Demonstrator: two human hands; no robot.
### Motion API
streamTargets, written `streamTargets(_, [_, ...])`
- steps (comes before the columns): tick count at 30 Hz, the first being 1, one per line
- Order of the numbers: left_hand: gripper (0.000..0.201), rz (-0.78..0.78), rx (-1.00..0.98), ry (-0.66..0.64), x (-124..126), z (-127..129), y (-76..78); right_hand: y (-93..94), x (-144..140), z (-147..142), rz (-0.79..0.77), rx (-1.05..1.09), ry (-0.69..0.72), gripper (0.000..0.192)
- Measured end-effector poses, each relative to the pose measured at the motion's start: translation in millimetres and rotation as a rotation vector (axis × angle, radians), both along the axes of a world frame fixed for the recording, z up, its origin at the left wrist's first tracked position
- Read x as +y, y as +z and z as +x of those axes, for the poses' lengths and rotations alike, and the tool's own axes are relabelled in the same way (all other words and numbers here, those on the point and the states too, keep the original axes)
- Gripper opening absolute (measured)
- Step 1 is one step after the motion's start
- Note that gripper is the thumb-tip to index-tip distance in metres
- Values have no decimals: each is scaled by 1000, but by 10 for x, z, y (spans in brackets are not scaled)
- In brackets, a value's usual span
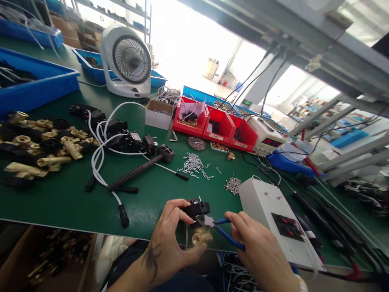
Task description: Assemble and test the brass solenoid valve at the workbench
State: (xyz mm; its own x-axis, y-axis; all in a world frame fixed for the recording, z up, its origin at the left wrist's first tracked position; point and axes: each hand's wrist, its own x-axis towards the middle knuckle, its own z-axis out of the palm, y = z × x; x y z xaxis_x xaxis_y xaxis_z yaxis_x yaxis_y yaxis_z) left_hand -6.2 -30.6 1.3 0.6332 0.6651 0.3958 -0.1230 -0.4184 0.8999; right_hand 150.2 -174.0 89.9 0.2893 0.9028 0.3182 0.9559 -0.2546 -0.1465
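Observation:
My right hand (258, 243) grips a pair of blue-handled pliers (209, 221), their handles spread apart. The jaws reach the underside of a black round housing (197, 208) with a small metal pin standing up on top. Thumb and fingers of my left hand (170, 233) curl around this housing and steady it near the table's front edge. Just below it sits a brass valve body (200, 236), its threaded opening towards me; a grey cable hangs beside it. What exactly the jaws bite on is too small to tell.
A grey metal box (273, 219) stands close to my right hand. Beyond lie spring clips (192, 164), a heap of screws (233, 185) and a black mallet (142, 166). Red bins (217, 132), a white fan (129, 61) and brass fittings (45, 146) stand farther off.

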Motion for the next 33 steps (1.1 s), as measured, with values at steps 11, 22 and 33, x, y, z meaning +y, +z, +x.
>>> streamTargets(11, [35,-57,0,-19,28,-16,-34,-7,39,-42,-16,-35,19,25])
streamTargets(22, [37,-77,2,-33,57,-23,-28,30,71,-31,-48,-111,79,26])
streamTargets(33, [37,-79,0,-27,59,-10,-41,19,108,-39,-25,-177,85,29])
